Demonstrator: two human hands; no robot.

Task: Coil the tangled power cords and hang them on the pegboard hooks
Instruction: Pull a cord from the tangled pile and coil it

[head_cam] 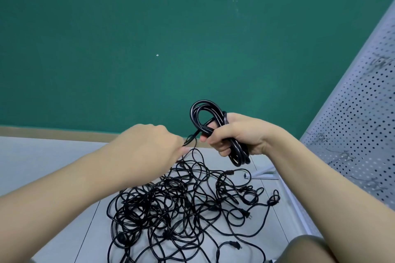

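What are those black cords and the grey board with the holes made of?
The cords look like glossy rubber or plastic sheathing: the coil gripped in the right hand shows bright highlights and bends in smooth loops. The board looks like pale grey painted sheet metal, judging by its even punched holes and thin folded edge, though plastic cannot be ruled out.

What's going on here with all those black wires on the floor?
A person is tidying power cords. The right hand holds a coiled cord in a firm grip, while the left hand pinches the strand running from that coil down to the tangled pile on the floor. The pegboard stands at the right; nothing is being hung yet.
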